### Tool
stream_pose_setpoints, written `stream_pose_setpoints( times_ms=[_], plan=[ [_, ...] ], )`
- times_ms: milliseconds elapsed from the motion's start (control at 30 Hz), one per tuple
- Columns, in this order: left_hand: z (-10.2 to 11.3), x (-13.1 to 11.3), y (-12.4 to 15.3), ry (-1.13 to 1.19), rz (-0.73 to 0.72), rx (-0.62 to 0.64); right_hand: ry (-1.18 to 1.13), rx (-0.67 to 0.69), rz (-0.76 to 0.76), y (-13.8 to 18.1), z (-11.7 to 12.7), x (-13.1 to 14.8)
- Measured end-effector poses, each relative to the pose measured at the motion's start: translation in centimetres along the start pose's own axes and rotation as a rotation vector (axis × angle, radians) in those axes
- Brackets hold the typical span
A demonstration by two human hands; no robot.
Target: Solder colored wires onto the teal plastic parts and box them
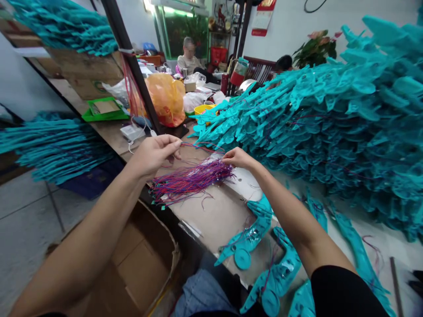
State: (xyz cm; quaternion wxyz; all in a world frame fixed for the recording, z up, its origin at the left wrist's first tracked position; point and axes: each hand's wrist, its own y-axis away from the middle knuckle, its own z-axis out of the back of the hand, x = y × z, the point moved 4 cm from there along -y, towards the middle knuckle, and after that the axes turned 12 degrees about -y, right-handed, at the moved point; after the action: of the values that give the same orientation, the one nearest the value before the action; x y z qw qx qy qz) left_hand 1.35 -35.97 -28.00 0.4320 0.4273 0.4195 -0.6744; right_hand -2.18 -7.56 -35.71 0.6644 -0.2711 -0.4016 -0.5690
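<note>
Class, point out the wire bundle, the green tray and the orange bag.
Wire bundle [194, 179], head view: middle of the strands.
Green tray [106, 116], head view: front wall.
Orange bag [167, 97], head view: bulging side.

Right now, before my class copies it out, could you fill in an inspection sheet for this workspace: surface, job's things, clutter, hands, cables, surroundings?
Surface: brownish tabletop, partly covered.
Job's things: red-and-purple wire bundle lying loose-ended; turquoise parts nearer the wearer; large turquoise pile at picture right.
Clutter: orange bag and green tray farther back.
Hands: left hand pinches thin wires; right hand at the bundle's right end, grip unclear.
Cables: white cord beside a white box.
Surroundings: open cardboard box below the table edge; seated person in the background.
</note>
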Motion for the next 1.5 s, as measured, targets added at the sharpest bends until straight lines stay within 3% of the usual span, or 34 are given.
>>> stream_pose_setpoints(
  times_ms=[100,300,433,600,867,1167,1367,1500],
  plan=[
    [0.5,0.0,0.8,0.000,0.006,0.004,-0.028,0.091,0.022,0.7,-0.2,0.5],
    [-0.9,1.4,2.4,-0.024,0.046,0.057,-0.115,-0.077,0.091,0.7,-1.1,2.2],
    [-2.1,2.5,2.7,-0.052,0.070,0.114,-0.138,-0.103,0.114,0.0,-2.0,3.3],
    [-1.5,2.7,2.4,-0.005,0.117,0.063,-0.170,-0.133,0.122,0.1,-1.2,3.7],
    [0.4,1.4,1.3,0.113,0.095,-0.002,-0.429,-0.194,0.201,1.4,-0.3,5.5],
    [0.4,0.6,0.0,0.162,0.092,-0.017,-0.599,-0.218,0.193,2.4,0.4,5.6],
    [0.5,-2.0,-0.9,0.220,-0.008,0.005,-0.736,-0.244,0.278,3.5,1.9,6.8],
    [0.2,-3.6,-1.9,0.200,-0.050,-0.011,-0.795,-0.363,0.360,4.3,3.8,8.1]
  ],
)
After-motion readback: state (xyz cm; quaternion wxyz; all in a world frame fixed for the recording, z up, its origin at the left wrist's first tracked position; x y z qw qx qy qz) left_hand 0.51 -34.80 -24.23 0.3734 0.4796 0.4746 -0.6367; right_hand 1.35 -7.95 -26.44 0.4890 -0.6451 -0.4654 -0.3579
